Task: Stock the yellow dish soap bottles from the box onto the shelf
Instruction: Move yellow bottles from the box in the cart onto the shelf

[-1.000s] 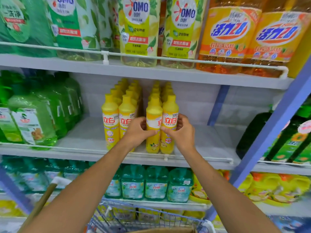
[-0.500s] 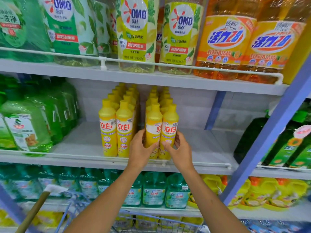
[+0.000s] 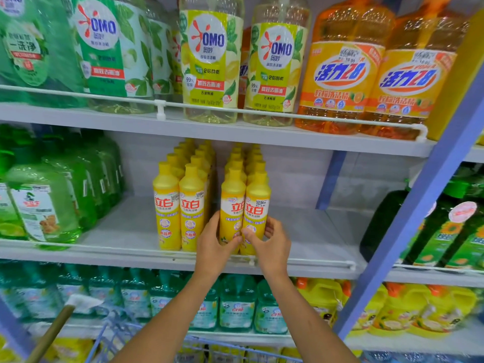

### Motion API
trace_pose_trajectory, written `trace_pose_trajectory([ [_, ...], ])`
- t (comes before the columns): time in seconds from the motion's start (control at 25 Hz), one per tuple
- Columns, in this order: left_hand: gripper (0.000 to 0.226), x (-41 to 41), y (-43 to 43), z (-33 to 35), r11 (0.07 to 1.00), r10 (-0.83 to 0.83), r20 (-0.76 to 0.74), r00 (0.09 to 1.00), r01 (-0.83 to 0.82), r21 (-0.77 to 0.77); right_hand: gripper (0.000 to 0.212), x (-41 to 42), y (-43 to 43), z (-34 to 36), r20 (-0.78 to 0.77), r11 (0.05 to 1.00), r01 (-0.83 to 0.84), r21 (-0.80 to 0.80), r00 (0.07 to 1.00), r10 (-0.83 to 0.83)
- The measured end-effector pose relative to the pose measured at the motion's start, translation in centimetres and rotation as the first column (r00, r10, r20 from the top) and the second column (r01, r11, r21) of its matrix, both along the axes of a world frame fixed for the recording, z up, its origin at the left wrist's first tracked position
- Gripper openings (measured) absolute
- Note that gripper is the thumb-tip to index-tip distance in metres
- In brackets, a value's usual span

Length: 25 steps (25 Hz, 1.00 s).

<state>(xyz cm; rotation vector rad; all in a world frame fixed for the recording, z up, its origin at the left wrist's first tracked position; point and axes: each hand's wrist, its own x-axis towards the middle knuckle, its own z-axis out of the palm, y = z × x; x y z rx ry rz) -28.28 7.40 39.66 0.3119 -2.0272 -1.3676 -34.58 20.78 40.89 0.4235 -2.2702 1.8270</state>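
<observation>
My left hand and right hand each grasp one yellow dish soap bottle low on the shelf, so I should seat both flat beside the row left of my left hand, labels forward.

On the middle shelf, four rows of dish soap bottles run front to back in two pairs, the left hand and right hand at the front of the right-side pair, jugs farther left.
</observation>
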Motion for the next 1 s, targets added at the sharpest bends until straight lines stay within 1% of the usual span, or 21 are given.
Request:
trace_pose_trajectory([
  [0.12, 0.067, -0.2, 0.1, 0.1, 0.998, 0.061, 0.007, 0.998, -0.061, 0.035, 0.058, -0.2, 0.1, -0.1, 0.011, 1.000, -0.009, 0.000, 1.000, 0.009],
  [0.28, 0.066, -0.2, -0.7, 0.3, 0.999, 0.007, 0.070, 0.998, -0.010, 0.044, 0.058, -0.9, 0.8, 0.4, 0.055, 0.996, -0.090, 0.005, 0.994, 0.090],
  [0.4, 0.063, -0.2, -0.6, 0.1, 0.999, 0.024, 0.067, 0.997, -0.027, 0.045, 0.056, -1.3, 1.1, 0.3, 0.059, 0.991, -0.133, -0.005, 0.989, 0.133],
  [0.56, 0.061, -0.2, -0.8, -0.3, 0.999, 0.006, 0.059, 0.998, -0.008, 0.043, 0.050, -1.2, 0.9, -0.1, 0.042, 0.991, -0.133, -0.009, 0.990, 0.133],
  [0.72, 0.059, -0.1, -0.8, -0.5, 1.000, -0.008, 0.035, 0.999, 0.008, 0.018, 0.054, -1.1, 0.3, -0.6, -0.001, 0.997, -0.077, 0.001, 0.997, 0.077],
  [0.88, 0.059, -0.1, -0.6, -0.6, 0.998, 0.016, 0.044, 0.999, -0.019, 0.056, 0.058, -1.2, 0.5, -1.2, -0.009, 0.994, -0.091, 0.056, 0.996, 0.092],
  [1.0, 0.059, -0.1, -0.6, -0.9, 0.998, 0.023, 0.039, 0.999, -0.026, 0.060, 0.056, -1.4, 0.8, -1.5, -0.005, 0.987, -0.122, 0.105, 0.992, 0.123],
])
